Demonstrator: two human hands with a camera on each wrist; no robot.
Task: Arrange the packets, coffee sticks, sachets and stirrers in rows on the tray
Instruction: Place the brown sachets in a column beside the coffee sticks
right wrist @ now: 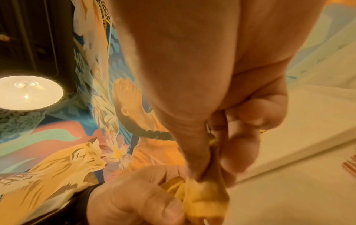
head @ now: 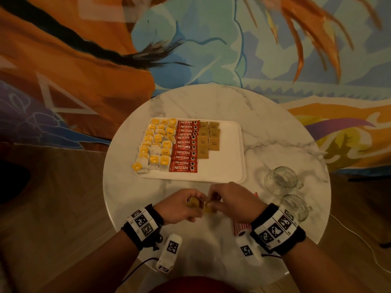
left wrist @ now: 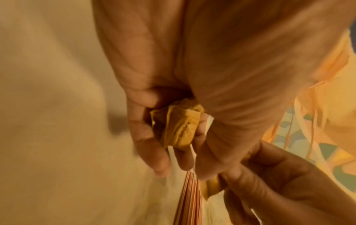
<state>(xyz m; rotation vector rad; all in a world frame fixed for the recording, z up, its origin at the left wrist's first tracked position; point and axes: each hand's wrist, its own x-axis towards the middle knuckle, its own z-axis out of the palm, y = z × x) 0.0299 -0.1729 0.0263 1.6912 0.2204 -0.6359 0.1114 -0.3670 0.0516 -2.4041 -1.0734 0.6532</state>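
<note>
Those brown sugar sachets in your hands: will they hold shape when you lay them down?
Probably floppy: the brown sugar sachets crumple in the left hand. Likely light: the right hand pinches one by its edge. Those lying on the tray sit flat.

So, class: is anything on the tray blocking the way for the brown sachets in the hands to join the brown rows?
Nothing visible does. The left hand and right hand hold brown sachets just short of the tray, whose right part beside the brown rows is bare.
</note>
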